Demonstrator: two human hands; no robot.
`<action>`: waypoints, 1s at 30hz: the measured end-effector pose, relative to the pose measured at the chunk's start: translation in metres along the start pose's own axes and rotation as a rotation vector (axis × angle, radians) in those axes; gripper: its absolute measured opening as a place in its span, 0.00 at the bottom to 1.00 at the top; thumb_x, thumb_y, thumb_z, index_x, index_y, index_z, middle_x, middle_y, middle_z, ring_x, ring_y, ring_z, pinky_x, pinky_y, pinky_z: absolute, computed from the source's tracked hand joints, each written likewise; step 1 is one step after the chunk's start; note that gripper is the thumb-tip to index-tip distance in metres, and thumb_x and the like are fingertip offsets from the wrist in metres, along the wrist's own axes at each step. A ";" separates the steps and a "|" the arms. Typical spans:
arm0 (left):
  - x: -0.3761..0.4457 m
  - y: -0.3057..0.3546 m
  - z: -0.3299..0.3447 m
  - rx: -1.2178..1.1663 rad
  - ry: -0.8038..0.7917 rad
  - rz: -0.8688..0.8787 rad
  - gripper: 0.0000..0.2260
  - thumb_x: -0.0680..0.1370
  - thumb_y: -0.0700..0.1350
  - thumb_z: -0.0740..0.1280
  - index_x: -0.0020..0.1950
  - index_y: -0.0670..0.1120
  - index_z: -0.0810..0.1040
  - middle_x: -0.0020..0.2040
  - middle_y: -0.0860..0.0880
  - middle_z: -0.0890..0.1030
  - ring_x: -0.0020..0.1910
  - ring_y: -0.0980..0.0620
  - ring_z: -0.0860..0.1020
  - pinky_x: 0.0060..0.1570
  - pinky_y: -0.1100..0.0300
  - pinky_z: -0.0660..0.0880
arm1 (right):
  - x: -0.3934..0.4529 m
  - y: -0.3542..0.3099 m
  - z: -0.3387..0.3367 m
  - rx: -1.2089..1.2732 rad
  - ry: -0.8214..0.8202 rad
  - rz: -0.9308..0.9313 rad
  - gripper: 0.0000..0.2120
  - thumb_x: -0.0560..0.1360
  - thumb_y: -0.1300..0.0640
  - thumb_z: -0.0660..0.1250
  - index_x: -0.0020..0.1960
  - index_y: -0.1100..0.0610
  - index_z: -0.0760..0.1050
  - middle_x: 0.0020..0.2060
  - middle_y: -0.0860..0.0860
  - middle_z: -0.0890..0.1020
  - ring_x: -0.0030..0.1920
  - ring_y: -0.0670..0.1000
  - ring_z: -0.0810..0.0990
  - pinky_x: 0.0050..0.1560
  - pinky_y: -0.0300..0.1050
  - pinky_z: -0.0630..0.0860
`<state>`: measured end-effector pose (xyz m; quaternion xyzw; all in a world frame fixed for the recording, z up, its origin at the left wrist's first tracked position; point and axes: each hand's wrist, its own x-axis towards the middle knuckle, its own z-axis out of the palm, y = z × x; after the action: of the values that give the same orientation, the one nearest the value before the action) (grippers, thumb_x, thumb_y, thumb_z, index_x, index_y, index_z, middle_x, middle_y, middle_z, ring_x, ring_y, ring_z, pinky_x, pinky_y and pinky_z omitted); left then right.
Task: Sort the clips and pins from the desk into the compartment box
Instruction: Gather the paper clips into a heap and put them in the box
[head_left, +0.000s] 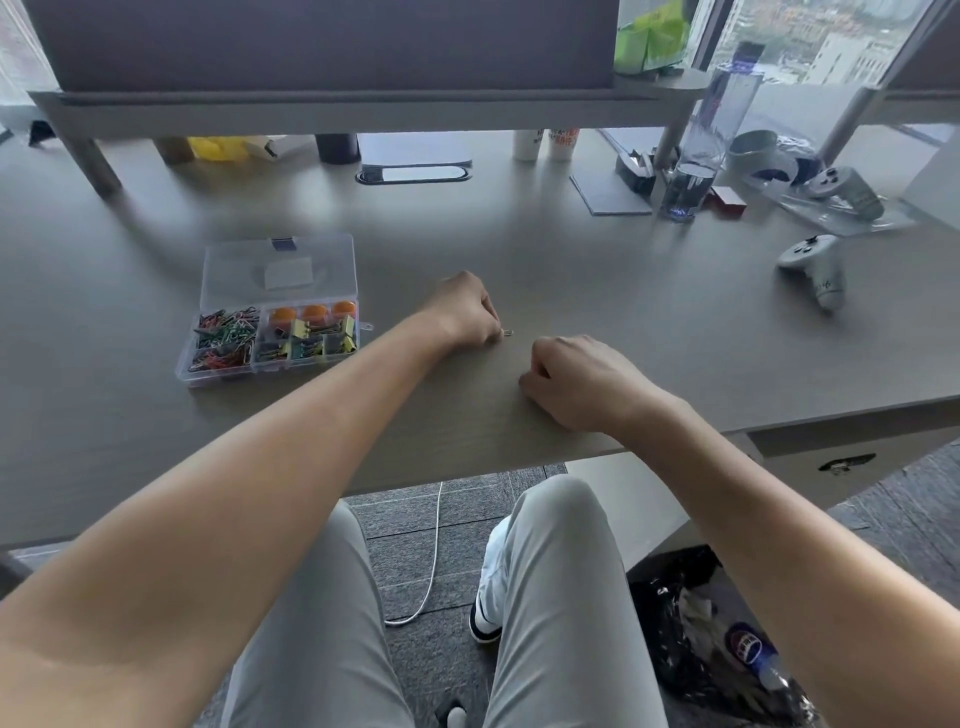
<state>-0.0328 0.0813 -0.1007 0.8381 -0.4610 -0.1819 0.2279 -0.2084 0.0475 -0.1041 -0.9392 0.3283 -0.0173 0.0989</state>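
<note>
paper clip (508, 333) on the surface (597, 291), right of the compartment box (270, 322), at the left hand's fingertips | left hand (465, 312): arm stretched forward, fingers curled, pinching the clip | right hand (582, 384): resting on the surface near its front edge, fingers curled under, whether they hold anything is hidden
</note>
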 end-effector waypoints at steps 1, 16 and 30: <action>0.001 0.001 -0.001 0.011 -0.015 -0.017 0.05 0.70 0.43 0.76 0.44 0.44 0.86 0.43 0.46 0.86 0.45 0.49 0.83 0.48 0.56 0.81 | 0.000 0.001 0.001 0.054 0.021 0.014 0.13 0.78 0.50 0.61 0.43 0.58 0.73 0.41 0.55 0.79 0.44 0.60 0.76 0.43 0.51 0.74; -0.038 0.000 -0.018 -1.102 -0.003 -0.336 0.15 0.76 0.44 0.53 0.29 0.53 0.57 0.25 0.52 0.57 0.22 0.52 0.52 0.24 0.66 0.51 | 0.007 0.000 0.002 2.129 -0.272 0.299 0.16 0.77 0.54 0.56 0.32 0.49 0.55 0.28 0.45 0.51 0.25 0.46 0.50 0.21 0.38 0.46; -0.110 -0.119 -0.106 -2.045 0.719 -0.543 0.15 0.79 0.39 0.51 0.34 0.43 0.70 0.25 0.48 0.70 0.25 0.52 0.68 0.30 0.63 0.68 | 0.062 -0.148 -0.013 2.054 -0.130 0.536 0.13 0.83 0.58 0.58 0.53 0.66 0.76 0.42 0.58 0.78 0.43 0.55 0.79 0.41 0.44 0.82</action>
<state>0.0476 0.2536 -0.0680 0.3328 0.1968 -0.2664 0.8829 -0.0703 0.1200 -0.0647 -0.3014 0.3464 -0.2134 0.8623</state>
